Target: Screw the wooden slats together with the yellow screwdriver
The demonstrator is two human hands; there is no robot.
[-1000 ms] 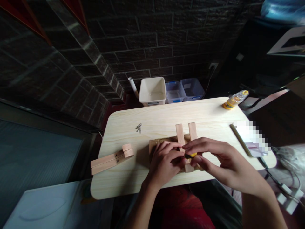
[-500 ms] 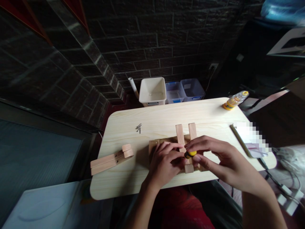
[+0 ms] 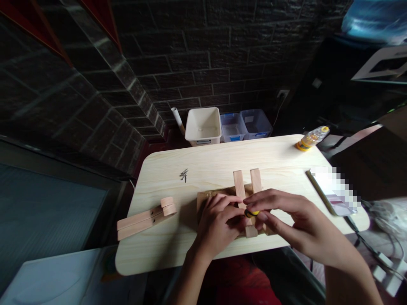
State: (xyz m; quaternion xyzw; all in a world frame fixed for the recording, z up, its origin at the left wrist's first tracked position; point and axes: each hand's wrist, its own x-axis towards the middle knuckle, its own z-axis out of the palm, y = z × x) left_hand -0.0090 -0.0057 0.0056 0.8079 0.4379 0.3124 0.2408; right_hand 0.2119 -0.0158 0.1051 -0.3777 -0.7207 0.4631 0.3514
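Note:
My right hand (image 3: 289, 216) pinches the yellow-and-black handle of a screwdriver (image 3: 252, 213) between thumb and fingers; its shaft is hidden. Under it lies a pair of light wooden strips, the left strip (image 3: 239, 183) and the right strip (image 3: 256, 180), across a brown cardboard box (image 3: 206, 194). A short wooden block (image 3: 251, 231) sits at the near end of the left strip. My left hand (image 3: 219, 218) rests over the box, its curled fingers meeting at the strip beside the screwdriver. What those fingertips grip is hidden.
On the table (image 3: 152, 169) lie several loose screws (image 3: 183, 174) and a joined wooden piece (image 3: 143, 220) with dark holes. A clear bottle with yellow ends (image 3: 313, 138) stands at the far right, near a partly blurred flat item (image 3: 333, 195). A white bin (image 3: 203, 127) stands beyond the table.
The view has shifted slightly, so the table sits a little lower. Both hands stay at the same spot on the wooden strip, with the screwdriver still in the right fingers.

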